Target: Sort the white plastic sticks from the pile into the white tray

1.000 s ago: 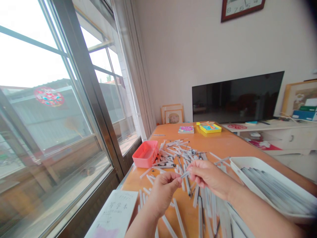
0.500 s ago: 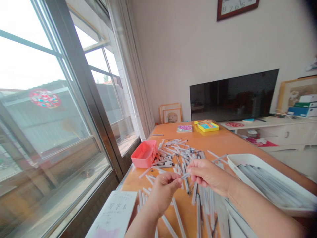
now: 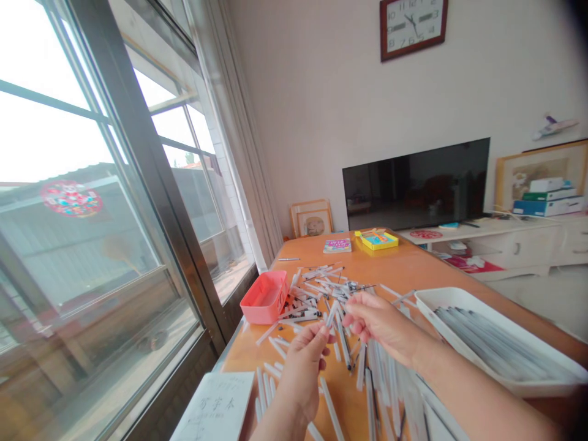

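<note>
My left hand (image 3: 305, 358) is closed, thumb and forefinger pinching a short translucent pen barrel (image 3: 331, 313) that points up and away. Just to its right, my right hand (image 3: 372, 318) has its fingers curled together in a pinch; whatever they hold, if anything, is hidden. A small gap separates the two hands. Beneath and beyond them, loose pen parts (image 3: 316, 288) lie heaped on the wooden table, white and clear tubes mixed with black pieces. Longer clear barrels (image 3: 333, 407) are spread nearer to me, under my forearms.
A pink plastic box (image 3: 261, 303) stands left of the heap. On the right, a white tray (image 3: 425, 300) holds many grey-clear pen barrels. A notebook (image 3: 214, 407) lies at the near left. Farther back are a small book (image 3: 337, 245) and a yellow box (image 3: 383, 244).
My hands, which met at one small piece, have moved apart slightly. The barrel in my left hand now points more upward. The view has tilted up and turned a little right.
</note>
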{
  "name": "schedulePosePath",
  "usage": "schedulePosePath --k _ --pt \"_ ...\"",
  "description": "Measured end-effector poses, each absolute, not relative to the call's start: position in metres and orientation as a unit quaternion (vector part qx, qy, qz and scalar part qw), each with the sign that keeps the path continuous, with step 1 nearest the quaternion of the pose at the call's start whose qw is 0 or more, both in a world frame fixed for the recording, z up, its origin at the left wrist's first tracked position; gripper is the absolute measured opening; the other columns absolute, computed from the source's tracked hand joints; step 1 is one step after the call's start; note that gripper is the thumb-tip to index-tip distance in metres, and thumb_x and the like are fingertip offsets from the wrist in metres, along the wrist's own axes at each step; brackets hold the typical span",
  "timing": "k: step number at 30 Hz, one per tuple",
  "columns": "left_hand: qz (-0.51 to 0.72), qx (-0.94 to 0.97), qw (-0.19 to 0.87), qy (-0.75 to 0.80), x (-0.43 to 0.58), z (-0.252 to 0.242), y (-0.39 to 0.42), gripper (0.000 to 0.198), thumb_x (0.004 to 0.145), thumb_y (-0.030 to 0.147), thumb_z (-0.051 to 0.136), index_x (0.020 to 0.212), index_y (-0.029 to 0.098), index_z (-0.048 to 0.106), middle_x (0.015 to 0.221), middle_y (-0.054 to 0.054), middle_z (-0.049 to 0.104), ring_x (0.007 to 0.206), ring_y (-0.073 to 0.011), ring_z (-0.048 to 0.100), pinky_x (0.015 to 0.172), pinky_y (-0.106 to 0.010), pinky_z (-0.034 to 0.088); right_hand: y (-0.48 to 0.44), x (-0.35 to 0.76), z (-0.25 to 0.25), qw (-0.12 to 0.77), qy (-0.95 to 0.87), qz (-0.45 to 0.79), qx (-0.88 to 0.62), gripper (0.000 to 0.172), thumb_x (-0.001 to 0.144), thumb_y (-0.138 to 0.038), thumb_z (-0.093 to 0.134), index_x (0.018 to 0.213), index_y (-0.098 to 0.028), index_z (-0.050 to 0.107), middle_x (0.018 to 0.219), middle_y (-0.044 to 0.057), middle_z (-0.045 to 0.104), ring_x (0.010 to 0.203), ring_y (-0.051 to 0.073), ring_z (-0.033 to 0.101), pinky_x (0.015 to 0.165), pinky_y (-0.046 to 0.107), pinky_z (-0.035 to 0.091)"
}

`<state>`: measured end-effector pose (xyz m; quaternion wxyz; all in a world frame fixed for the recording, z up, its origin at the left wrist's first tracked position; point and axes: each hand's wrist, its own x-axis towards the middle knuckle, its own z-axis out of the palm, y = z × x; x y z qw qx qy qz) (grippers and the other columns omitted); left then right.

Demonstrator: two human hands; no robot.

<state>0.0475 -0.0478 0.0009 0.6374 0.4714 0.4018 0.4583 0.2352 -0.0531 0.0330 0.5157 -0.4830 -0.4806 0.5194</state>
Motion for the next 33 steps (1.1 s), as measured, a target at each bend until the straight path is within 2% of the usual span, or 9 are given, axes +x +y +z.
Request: schedulePosePath --k 3,6,10,15,20,24,28,30,33 --pt "0.469 0.411 0.687 0.373 0.049 0.0 -0.051 0.037 0.075 0.051 0.076 0.099 0.024 0.068 0.102 -0.003 0.065 0.091 -0.0157 0.056 0.074 -0.025 0.038 -0.058 0.227 0.033 0.46 -0.53 0.504 -0.503 0.017 0.082 -0.034 0.063 0.081 -0.017 0.061 0.071 0.001 0.066 0.057 0.009 0.052 0.049 0.019 0.038" --pt "0.473 0.366 0.73 0.331 0.054 -0.003 -0.053 0.033 0.076 0.047 0.077 0.099 0.026 0.068 0.1 -0.001 0.063 0.089 -0.0144 0.056 0.077 -0.025 0.04 -0.062 0.217 0.031 0.411 -0.573 0.518 -0.484 0.023 0.08 -0.038 0.067 0.074 -0.017 0.061 0.061 -0.002 0.061 0.05 0.008 0.048 0.048 0.019 0.035" --pt "0.491 0.344 0.753 0.272 0.058 -0.003 -0.056 0.029 0.079 0.043 0.076 0.101 0.026 0.069 0.107 -0.002 0.063 0.089 -0.014 0.057 0.081 -0.026 0.043 -0.063 0.206 0.029 0.418 -0.578 0.515 -0.475 0.024 0.078 -0.037 0.07 0.07 -0.017 0.059 0.057 -0.004 0.057 0.047 0.007 0.045 0.047 0.019 0.032" --pt "0.483 0.393 0.738 0.262 0.058 0.005 -0.058 0.025 0.082 0.042 0.074 0.097 0.022 0.073 0.101 -0.005 0.066 0.088 -0.0163 0.059 0.081 -0.027 0.045 -0.062 0.205 0.032 0.424 -0.578 0.512 -0.473 0.017 0.082 -0.032 0.063 0.074 -0.018 0.057 0.058 -0.004 0.058 0.05 0.009 0.049 0.045 0.018 0.032" --pt "0.483 0.431 0.713 0.269 0.056 0.005 -0.054 0.037 0.081 0.045 0.074 0.112 0.024 0.073 0.111 -0.007 0.069 0.095 -0.0195 0.06 0.08 -0.028 0.045 -0.06 0.207 0.039 0.42 -0.578 0.493 -0.497 0.013 0.081 -0.028 0.062 0.074 -0.019 0.056 0.053 -0.005 0.056 0.047 0.009 0.051 0.043 0.017 0.033" --pt "0.479 0.436 0.707 0.285 0.056 0.003 -0.052 0.042 0.077 0.045 0.077 0.114 0.025 0.073 0.108 -0.007 0.07 0.086 -0.0167 0.06 0.075 -0.028 0.043 -0.061 0.207 0.04 0.414 -0.584 0.488 -0.499 0.015 0.079 -0.029 0.063 0.072 -0.019 0.056 0.057 -0.005 0.058 0.049 0.009 0.052 0.043 0.018 0.035" --pt "0.484 0.465 0.675 0.307 0.053 0.003 -0.052 0.033 0.076 0.041 0.079 0.103 0.022 0.076 0.096 -0.006 0.07 0.078 -0.0142 0.055 0.073 -0.027 0.041 -0.067 0.215 0.036 0.396 -0.592 0.483 -0.509 0.013 0.078 -0.029 0.065 0.074 -0.017 0.062 0.06 -0.003 0.059 0.053 0.009 0.053 0.046 0.017 0.038" --pt "0.484 0.515 0.63 0.322 0.051 0.004 -0.052 0.029 0.078 0.041 0.078 0.1 0.023 0.076 0.098 -0.005 0.07 0.086 -0.0173 0.057 0.082 -0.029 0.042 -0.07 0.223 0.032 0.414 -0.555 0.514 -0.506 0.017 0.082 -0.034 0.063 0.08 -0.017 0.064 0.066 0.0 0.065 0.053 0.009 0.054 0.044 0.017 0.036" --pt "0.492 0.613 0.524 0.329 0.05 0.003 -0.053 0.021 0.08 0.039 0.076 0.097 0.026 0.078 0.115 -0.008 0.067 0.114 -0.026 0.055 0.102 -0.037 0.038 -0.076 0.237 0.028 0.454 -0.462 0.601 -0.469 0.036 0.09 -0.051 0.053 0.093 -0.017 0.062 0.073 0.005 0.07 0.049 0.008 0.052 0.042 0.017 0.031"
